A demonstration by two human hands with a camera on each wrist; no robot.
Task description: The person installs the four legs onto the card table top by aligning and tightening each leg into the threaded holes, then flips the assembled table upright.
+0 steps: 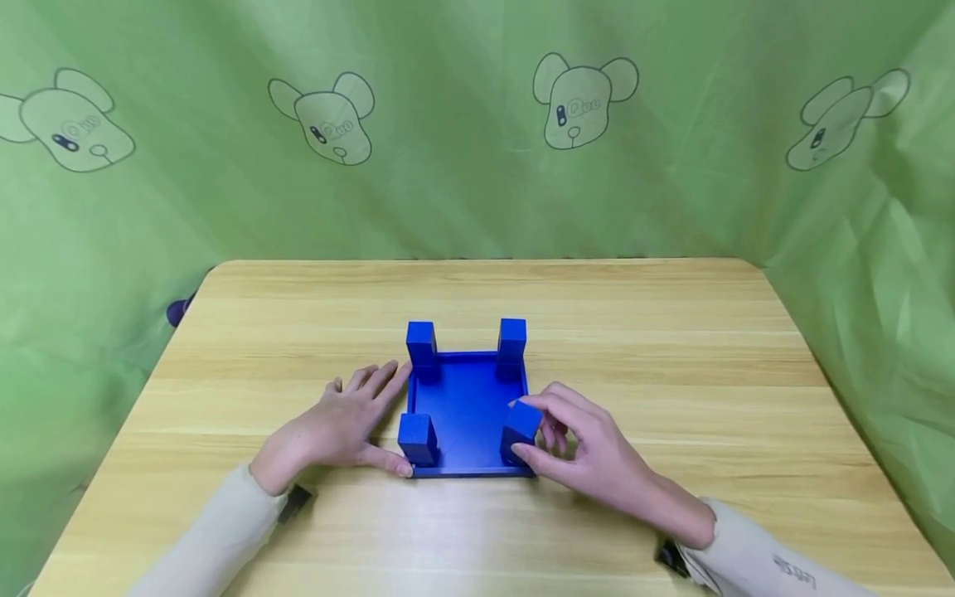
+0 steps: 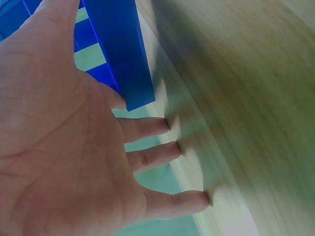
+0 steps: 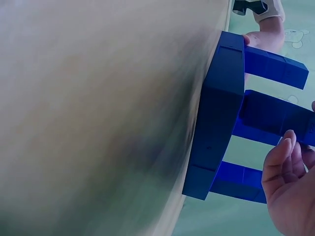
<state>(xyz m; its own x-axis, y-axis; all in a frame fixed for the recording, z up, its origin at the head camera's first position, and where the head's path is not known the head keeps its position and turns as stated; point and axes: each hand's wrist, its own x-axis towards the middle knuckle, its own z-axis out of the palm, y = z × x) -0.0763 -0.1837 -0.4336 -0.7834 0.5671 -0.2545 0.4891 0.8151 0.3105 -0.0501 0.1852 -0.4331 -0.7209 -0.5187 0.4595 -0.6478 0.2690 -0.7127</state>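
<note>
A blue square panel [image 1: 468,414] with a raised rim lies flat on the table, a blue block-shaped leg rising at each corner. My right hand [image 1: 600,452] pinches the near right leg [image 1: 521,424] between thumb and fingers, and this leg leans compared with the others. Along the panel's left side, my left hand [image 1: 346,424] is spread, its thumb at the near left corner and its index finger at the far left one. The near left leg [image 1: 417,438] stands beside that thumb. In the left wrist view the other fingertips [image 2: 170,124] reach down to the tabletop.
The wooden table [image 1: 656,315] has rounded far corners. Green cloth [image 1: 462,191] printed with mouse-like heads hangs behind it and at both sides. Two far legs, left [image 1: 421,344] and right [image 1: 511,344], rise beyond the hands. A small dark object [image 1: 177,312] shows past the table's left edge.
</note>
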